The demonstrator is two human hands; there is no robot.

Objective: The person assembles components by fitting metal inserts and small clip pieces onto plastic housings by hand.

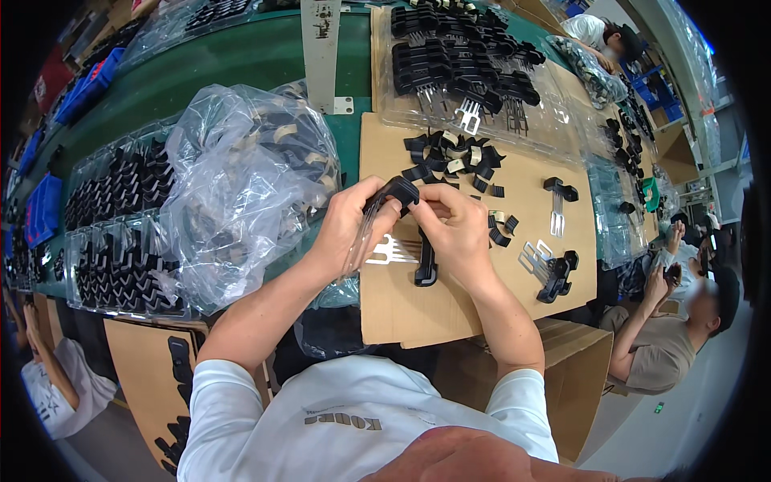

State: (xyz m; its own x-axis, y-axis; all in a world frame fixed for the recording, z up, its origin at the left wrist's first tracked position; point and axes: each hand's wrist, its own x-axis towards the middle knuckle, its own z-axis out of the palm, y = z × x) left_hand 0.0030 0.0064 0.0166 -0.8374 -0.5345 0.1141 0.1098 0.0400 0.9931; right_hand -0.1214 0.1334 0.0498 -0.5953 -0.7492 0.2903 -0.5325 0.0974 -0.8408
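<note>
Over the cardboard sheet (385, 309) I hold a black plastic part with thin metal prongs (401, 190). My left hand (351, 221) is closed around its left side, with the prongs running down along the palm. From the right, my right hand (456, 227) pinches the part's black end between thumb and fingers; the exact contact is partly hidden. Beneath my hands lies a similar pronged black part (426, 263). Two more, one upper (560, 193) and one lower (556, 275), rest on the cardboard to the right. Small curved black pieces (450, 157) are scattered just beyond my hands.
A clear tray (514, 132) stacked with pronged black parts stands at the back. On the left are a crumpled plastic bag (241, 185) and trays of black parts (120, 265). A white metal post (322, 56) rises behind. Other people (671, 337) sit at right and left.
</note>
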